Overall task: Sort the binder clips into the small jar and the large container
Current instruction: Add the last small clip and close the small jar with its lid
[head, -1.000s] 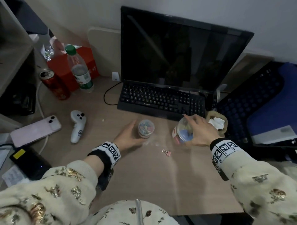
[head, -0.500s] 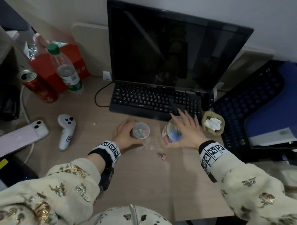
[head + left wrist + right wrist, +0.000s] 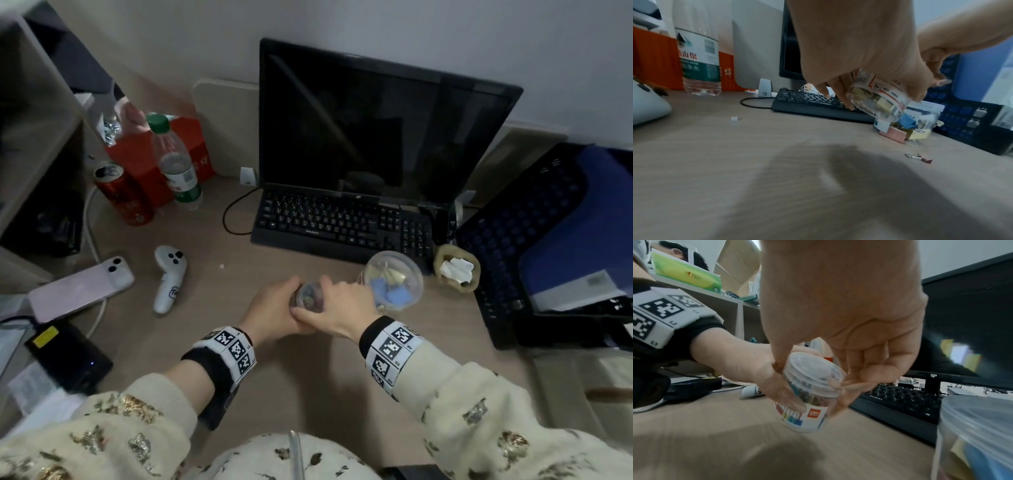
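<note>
At frame centre, the left hand (image 3: pixel 274 310) grips the small jar (image 3: pixel 809 395) above the worktop (image 3: pixel 308 383); the right hand (image 3: pixel 337 308) pinches its lid (image 3: pixel 813 368). The large container (image 3: pixel 394 281) stands just right.

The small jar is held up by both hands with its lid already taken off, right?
Not quite. Both hands do hold the small jar, but its clear lid is still on: the right wrist view shows the right hand pinching that lid while the left hand grips the body.

Left hand (image 3: pixel 270 313) curled in a grip from below, right hand (image 3: pixel 337 310) pinching above, wrists close.
</note>
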The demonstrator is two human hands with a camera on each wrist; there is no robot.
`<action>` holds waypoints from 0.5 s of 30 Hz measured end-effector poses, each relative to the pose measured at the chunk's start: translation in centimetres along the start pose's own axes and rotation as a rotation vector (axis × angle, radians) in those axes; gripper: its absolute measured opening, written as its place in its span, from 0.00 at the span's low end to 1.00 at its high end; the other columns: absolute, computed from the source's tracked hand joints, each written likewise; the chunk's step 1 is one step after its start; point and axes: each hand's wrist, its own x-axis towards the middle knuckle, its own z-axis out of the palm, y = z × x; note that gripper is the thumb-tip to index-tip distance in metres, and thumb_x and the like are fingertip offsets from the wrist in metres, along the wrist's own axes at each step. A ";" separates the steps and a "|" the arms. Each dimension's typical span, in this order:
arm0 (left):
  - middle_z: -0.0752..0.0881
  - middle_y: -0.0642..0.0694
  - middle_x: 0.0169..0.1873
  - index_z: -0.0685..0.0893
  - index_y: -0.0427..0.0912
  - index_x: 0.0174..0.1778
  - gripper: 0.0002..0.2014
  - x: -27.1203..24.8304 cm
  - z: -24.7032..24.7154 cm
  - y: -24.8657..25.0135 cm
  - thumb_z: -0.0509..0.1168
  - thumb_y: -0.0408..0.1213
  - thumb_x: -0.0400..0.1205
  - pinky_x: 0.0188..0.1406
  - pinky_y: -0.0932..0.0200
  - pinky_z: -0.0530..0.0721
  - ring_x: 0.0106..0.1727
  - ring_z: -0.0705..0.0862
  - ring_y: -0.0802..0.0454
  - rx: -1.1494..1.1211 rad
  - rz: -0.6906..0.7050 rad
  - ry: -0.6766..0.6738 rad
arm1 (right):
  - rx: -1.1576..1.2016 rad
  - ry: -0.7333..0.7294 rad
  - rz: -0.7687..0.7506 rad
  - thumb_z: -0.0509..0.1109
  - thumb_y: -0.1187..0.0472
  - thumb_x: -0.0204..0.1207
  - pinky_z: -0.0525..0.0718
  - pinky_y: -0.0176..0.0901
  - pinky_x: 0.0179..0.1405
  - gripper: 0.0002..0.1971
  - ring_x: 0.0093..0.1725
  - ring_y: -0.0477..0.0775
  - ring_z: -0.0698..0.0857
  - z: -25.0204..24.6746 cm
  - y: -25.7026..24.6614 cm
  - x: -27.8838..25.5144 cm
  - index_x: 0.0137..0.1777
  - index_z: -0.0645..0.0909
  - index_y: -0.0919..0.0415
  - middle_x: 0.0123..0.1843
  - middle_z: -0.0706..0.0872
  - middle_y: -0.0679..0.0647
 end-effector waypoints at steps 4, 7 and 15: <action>0.88 0.55 0.43 0.79 0.51 0.52 0.29 -1.4 0.2 -0.7 0.77 0.55 0.57 0.44 0.56 0.86 0.44 0.87 0.56 -0.103 -0.017 -0.011 | 0.095 -0.024 0.007 0.57 0.25 0.71 0.80 0.52 0.45 0.37 0.52 0.66 0.86 0.9 -0.8 -1.0 0.62 0.74 0.58 0.53 0.87 0.62; 0.89 0.57 0.44 0.80 0.54 0.55 0.30 -2.0 0.5 -1.2 0.78 0.53 0.57 0.47 0.59 0.86 0.46 0.87 0.60 -0.175 -0.032 -0.031 | 0.156 -0.043 -0.007 0.61 0.28 0.71 0.80 0.51 0.48 0.36 0.55 0.66 0.85 1.0 -0.9 -1.6 0.64 0.75 0.59 0.56 0.87 0.63; 0.89 0.58 0.45 0.78 0.59 0.50 0.28 -3.2 1.6 -2.6 0.83 0.54 0.57 0.52 0.56 0.86 0.48 0.87 0.61 -0.193 -0.042 -0.120 | 0.207 -0.181 -0.149 0.68 0.34 0.71 0.81 0.52 0.54 0.35 0.60 0.65 0.82 1.6 -0.6 -2.7 0.73 0.67 0.52 0.64 0.81 0.61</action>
